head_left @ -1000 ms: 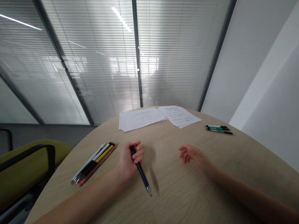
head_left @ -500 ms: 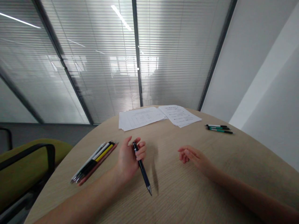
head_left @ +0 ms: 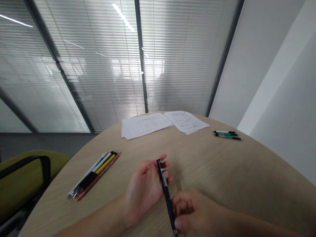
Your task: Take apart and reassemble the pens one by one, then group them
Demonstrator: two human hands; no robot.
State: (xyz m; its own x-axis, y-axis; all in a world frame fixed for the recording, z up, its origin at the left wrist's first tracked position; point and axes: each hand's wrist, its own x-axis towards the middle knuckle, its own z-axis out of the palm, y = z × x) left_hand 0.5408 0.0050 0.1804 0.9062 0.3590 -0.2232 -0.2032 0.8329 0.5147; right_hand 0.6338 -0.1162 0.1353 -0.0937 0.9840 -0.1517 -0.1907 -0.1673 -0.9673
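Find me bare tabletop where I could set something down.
Bare tabletop lies between the printed sheets and left hand, and between the right-side pens and right hand. Crowded: around the dark pen at both hands, and by the left-side pens.

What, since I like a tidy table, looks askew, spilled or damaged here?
Nothing looks spilled or damaged. Only the papers near the far edge of the table look slightly askew: they lie at different angles, with uneven edges.

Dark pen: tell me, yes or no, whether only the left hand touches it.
No: the right hand touches the dark pen low down, while the left hand touches it higher up.
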